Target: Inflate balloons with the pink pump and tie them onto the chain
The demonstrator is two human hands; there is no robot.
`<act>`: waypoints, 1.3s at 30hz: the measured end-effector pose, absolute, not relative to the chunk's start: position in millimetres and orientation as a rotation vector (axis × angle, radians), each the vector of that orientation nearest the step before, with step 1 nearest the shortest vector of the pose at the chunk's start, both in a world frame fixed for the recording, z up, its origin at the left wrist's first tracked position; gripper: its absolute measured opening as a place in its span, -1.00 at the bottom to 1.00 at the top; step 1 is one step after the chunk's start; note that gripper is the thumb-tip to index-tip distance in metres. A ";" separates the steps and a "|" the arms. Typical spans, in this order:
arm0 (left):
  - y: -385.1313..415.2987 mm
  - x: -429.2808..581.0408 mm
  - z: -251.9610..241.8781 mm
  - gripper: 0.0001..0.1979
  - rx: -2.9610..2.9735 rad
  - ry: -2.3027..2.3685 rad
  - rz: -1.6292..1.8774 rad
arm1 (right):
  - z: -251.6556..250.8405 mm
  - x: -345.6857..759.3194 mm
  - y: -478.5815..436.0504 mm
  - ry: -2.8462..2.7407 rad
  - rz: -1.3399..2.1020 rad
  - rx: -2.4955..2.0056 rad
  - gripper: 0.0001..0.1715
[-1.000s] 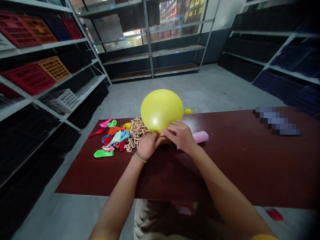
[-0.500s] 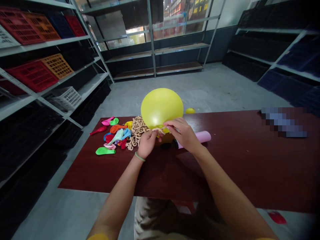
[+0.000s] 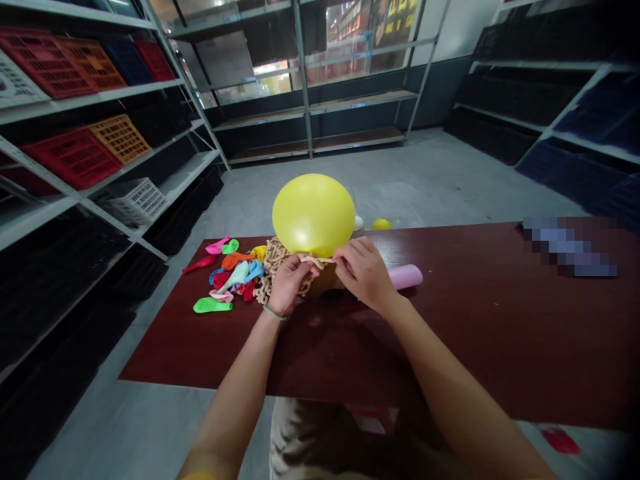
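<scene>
Arms: two bare forearms are seen reaching forward from the bottom edge, below the balloon [image 3: 313,213], which is taken as the landmark throughout.
Left hand [image 3: 287,283]: held just below and left of the balloon's bottom, with the fingers curled in and one end of a pale band [image 3: 315,259] pinched; a green wristband [image 3: 273,312] is worn.
Right hand [image 3: 364,273]: held just below and right of the balloon, with the fingertips closed on the other end of the band.
Band: stretched side to side between the two hands, right under the balloon's bottom, where it appears to touch.
Balloon: yellow, inflated and round, held up over the table [image 3: 500,333], just above and beyond the hands. Its neck is pointed down between them and is hidden behind the fingers. Both hands are placed about equally near.
Table: dark red, spread below the balloon.
Tube [image 3: 406,275]: pink, laid on its side to the balloon's lower right, just beyond the right hand.
Band pile [image 3: 270,257]: heaped at the balloon's lower left, partly hidden by the left hand.
Flat balloons [image 3: 230,273]: mixed colours, scattered further left of the pile.
Small balloon [image 3: 381,225]: yellow, seen on the floor behind and right of the balloon.
Shelves [image 3: 310,100]: metal racks, set far behind the balloon and along both sides.
Crates [image 3: 75,157]: red, orange and white, stored on the shelves far to the left.
</scene>
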State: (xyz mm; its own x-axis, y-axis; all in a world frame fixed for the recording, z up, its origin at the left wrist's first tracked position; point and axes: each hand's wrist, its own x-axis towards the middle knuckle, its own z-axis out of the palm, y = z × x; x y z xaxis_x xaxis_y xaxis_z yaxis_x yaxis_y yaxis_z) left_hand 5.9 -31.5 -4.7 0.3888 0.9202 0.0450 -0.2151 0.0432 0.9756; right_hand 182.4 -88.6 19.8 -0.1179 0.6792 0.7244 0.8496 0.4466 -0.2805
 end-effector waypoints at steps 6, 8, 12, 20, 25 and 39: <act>-33.9 6.5 -6.9 -0.78 1.417 0.770 0.993 | 19.8 186.1 -89.4 -1.740 -0.297 -1.343 -0.86; -34.5 5.1 -10.3 -0.78 1.501 0.755 0.977 | 17.0 186.6 -87.3 -1.776 -0.260 -1.322 -0.82; -35.5 1.8 -16.5 -0.84 1.747 0.778 0.943 | 10.8 185.6 -84.0 -1.850 -0.274 -1.358 -0.81; -38.2 1.8 -14.4 -0.89 2.117 0.915 0.973 | 11.7 183.4 -87.5 -1.934 -0.379 -1.374 -0.75; -40.1 1.9 -19.6 -0.87 2.053 0.954 1.124 | 11.0 178.5 -88.7 -1.990 -0.403 -1.399 -0.88; -41.1 3.6 -33.9 -0.89 2.062 1.046 1.525 | 13.2 166.5 -91.8 -1.848 -0.245 -1.369 -0.91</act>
